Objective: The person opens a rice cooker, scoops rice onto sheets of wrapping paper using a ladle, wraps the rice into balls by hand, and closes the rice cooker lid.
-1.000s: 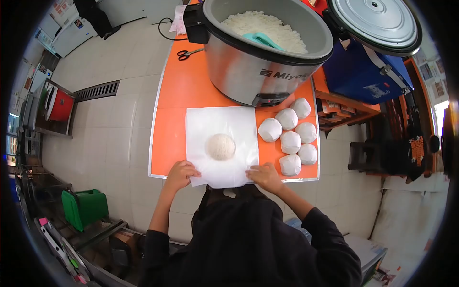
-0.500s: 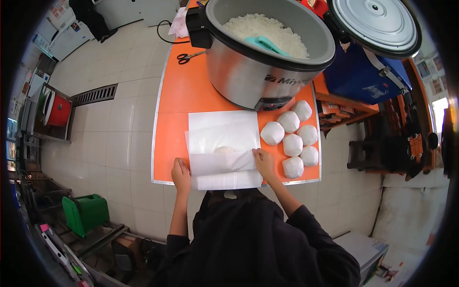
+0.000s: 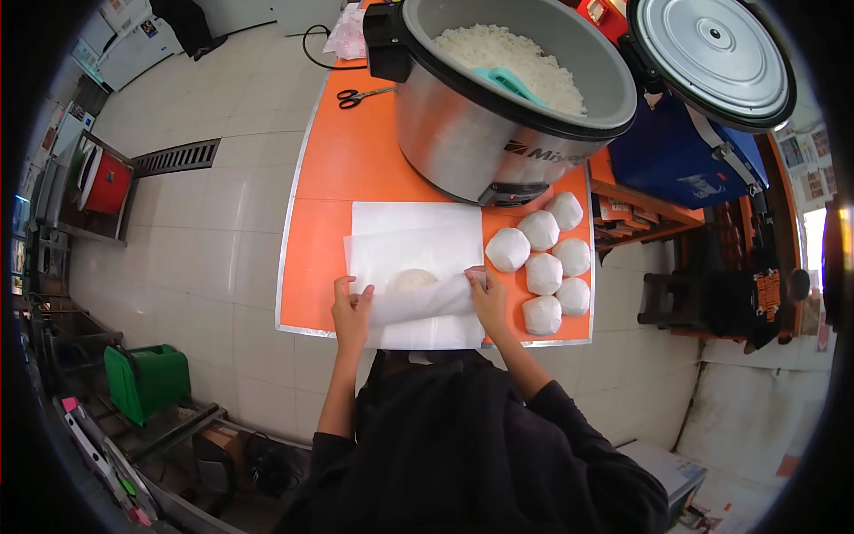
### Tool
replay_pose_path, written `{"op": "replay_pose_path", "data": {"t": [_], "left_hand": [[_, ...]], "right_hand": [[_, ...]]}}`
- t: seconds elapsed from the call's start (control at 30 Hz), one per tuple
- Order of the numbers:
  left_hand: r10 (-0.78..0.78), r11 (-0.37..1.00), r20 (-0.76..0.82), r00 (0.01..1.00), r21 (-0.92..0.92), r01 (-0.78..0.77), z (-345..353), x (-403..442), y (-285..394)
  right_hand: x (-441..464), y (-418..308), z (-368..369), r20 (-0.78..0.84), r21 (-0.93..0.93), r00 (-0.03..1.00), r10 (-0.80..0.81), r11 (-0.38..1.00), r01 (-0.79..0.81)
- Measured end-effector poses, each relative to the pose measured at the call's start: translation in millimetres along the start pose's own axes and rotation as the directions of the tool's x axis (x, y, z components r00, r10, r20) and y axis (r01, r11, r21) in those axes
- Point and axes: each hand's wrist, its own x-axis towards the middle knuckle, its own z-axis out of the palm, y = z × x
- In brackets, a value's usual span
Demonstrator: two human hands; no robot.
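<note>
A translucent white sheet of wrapping paper point(image 3: 400, 254) lies over more white sheets near the table's front edge, with its near part lifted and folded over. A round pale mound that looks like rice point(image 3: 412, 280) sits on it, its near side covered by the fold. My left hand point(image 3: 352, 311) pinches the fold at its left end. At the other end, my right hand point(image 3: 487, 301) grips the paper between thumb and fingers. Right of it stand several white wrapped bundles point(image 3: 543, 273), close together.
Behind the paper stands a large rice cooker point(image 3: 498, 156), lid point(image 3: 712, 58) raised, holding rice point(image 3: 516, 58) and a turquoise scoop point(image 3: 509, 84). Scissors point(image 3: 360, 97) lie on the orange table point(image 3: 342, 160). A blue cooler box point(image 3: 685, 156) is at the right. Far left, a person in dark clothes point(image 3: 187, 22) stands.
The near flap has been drawn back toward me, so more of the mound shows. My left hand has moved up and slightly right; my right hand has risen slightly.
</note>
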Motion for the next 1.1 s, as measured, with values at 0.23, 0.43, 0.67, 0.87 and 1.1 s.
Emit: {"op": "replay_pose_path", "data": {"t": [0.23, 0.43, 0.67, 0.87, 1.1], "left_hand": [[0.095, 0.988, -0.023, 0.995, 0.125, -0.091, 2.1, 7.4, -4.8], [0.224, 0.884, -0.174, 0.959, 0.451, -0.124, 10.7, 26.7, -7.9], [0.173, 0.466, 0.498, 0.850, 0.719, -0.516, 27.1, -60.8, -41.1], [0.495, 0.348, 0.431, 0.754, 0.697, -0.627, 58.6, -85.5, -32.9], [0.331, 0.550, 0.318, 0.888, 0.700, -0.456, 78.0, -91.5, 15.9]], "right_hand": [[12.0, 5.7, -3.1, 0.047, -0.150, 0.999, 0.010, 0.989, -0.003], [7.7, 10.7, -4.8, 0.172, -0.537, 0.983, -0.061, 0.831, 0.145], [60.6, -71.9, 34.0, 0.446, -0.597, 0.691, -0.569, 0.386, 0.703], [133.8, -63.6, 67.5, 0.933, -0.243, 0.356, -0.041, 0.657, 0.713], [138.8, -60.5, 52.4, 0.976, 0.031, 0.167, -0.138, 0.852, 0.522]]}}
